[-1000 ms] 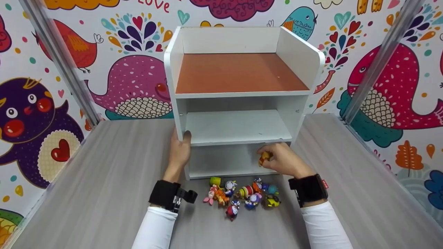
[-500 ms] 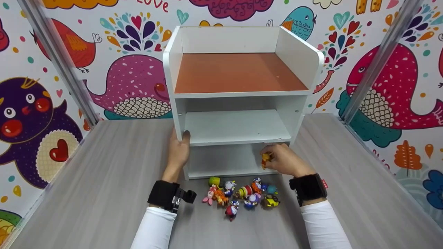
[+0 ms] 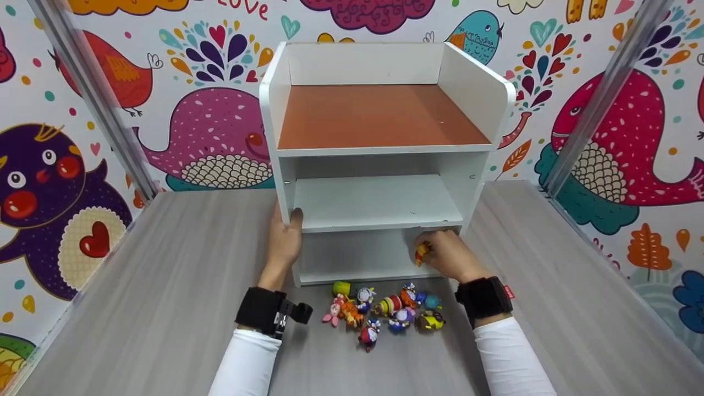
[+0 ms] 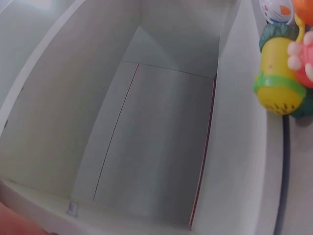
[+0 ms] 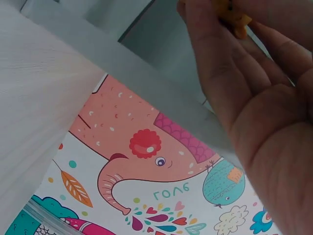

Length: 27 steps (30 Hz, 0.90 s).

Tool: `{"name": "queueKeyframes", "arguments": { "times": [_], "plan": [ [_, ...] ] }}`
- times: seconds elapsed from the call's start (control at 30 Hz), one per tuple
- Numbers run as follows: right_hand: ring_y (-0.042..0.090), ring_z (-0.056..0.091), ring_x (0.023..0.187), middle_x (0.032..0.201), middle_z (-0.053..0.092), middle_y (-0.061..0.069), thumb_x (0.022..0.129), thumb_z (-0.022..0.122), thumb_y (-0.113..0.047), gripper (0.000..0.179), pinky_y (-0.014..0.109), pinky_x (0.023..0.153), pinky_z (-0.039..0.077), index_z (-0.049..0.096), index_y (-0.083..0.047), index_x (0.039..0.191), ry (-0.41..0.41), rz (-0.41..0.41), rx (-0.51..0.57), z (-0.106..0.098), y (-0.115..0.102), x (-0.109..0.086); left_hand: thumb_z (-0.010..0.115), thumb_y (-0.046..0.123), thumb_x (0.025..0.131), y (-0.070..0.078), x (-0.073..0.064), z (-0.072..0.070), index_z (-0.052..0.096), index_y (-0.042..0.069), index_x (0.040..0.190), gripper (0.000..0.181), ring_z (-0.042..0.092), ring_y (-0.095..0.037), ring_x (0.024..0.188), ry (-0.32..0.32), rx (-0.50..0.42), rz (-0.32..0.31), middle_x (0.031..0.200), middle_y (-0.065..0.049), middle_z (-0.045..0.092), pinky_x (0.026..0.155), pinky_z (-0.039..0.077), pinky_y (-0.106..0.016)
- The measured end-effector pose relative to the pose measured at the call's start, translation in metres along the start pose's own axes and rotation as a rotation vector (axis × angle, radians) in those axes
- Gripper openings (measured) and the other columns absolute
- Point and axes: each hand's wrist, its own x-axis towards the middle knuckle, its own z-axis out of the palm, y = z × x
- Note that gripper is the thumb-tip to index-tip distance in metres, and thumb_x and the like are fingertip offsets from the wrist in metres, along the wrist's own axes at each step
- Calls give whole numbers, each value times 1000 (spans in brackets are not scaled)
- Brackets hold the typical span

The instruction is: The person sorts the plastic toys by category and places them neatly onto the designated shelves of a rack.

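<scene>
A white shelf unit point(image 3: 385, 225) with a brown top board point(image 3: 379, 115) stands at the back middle in the head view. My left hand point(image 3: 284, 242) grips its left side panel, thumb on the front edge and the other fingers hidden behind. At the right end of the bottom compartment, my right hand point(image 3: 448, 254) pinches a small orange-yellow toy figurine point(image 3: 422, 254). In the right wrist view part of that figurine point(image 5: 237, 19) shows between the fingers. Only a bit of the left hand point(image 4: 17, 220) enters the left wrist view.
Several small toy figurines point(image 3: 401, 319) lie in a cluster on the grey wood-grain table point(image 3: 192, 308) just in front of the shelf. A yellow barrel-shaped toy point(image 4: 279, 78) lies by the shelf's front edge. Patterned walls point(image 3: 220, 132) with metal posts point(image 3: 99, 99) stand behind.
The right hand has shifted slightly to the right and turned a little with the figurine still pinched, and its wrist has moved slightly left. The left hand has kept its place on the shelf.
</scene>
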Motion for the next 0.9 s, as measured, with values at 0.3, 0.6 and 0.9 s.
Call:
{"name": "queueKeyframes", "arguments": {
  "times": [0.3,0.6,0.9],
  "plan": [
    [25,65,77,82,70,10,78,72,10,17,40,70,54,75,0,91,24,48,-39,8,1,1,40,11,103,0,-1,1,20,3,160,60,20,-36,154,-5,3,-24,165,-20,25,127,14,-53],
    [24,58,70,75,64,10,78,72,11,12,35,64,48,72,1,84,42,81,-76,12,2,3,40,9,103,0,-1,0,20,2,159,60,19,-36,155,-18,-11,-14,165,-21,23,127,13,-54],
    [28,62,71,76,66,13,79,69,12,12,39,65,52,71,1,84,51,113,-106,16,0,5,40,9,103,0,1,-1,21,2,159,60,20,-36,154,-13,5,-12,165,-21,25,127,14,-53]
  ]
}}
